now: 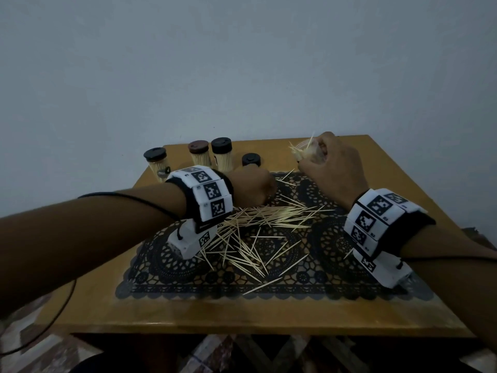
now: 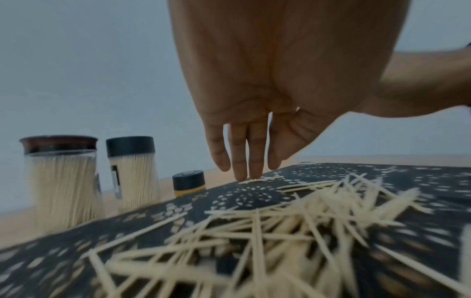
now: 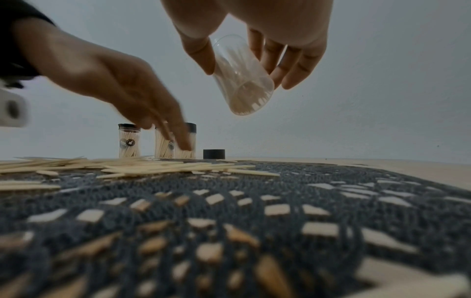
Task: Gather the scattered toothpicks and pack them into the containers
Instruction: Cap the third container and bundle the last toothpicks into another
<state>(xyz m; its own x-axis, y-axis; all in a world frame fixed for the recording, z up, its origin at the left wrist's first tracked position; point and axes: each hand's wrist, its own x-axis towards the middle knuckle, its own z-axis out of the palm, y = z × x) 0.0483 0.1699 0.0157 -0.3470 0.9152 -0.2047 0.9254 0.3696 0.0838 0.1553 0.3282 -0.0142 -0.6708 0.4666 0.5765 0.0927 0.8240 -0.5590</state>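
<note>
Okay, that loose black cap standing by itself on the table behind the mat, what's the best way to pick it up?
Grip the loose black cap by its round side wall, coming straight down from above with thumb and fingers on opposite sides. It is short, stands flat and has bare table around it, while its flat top offers no hold. The left hand is nearer and holds nothing; the right hand holds the clear container.

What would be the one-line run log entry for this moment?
left hand: open, fingertips on lace mat | right hand: holds tilted clear container | toothpicks: scattered
</note>
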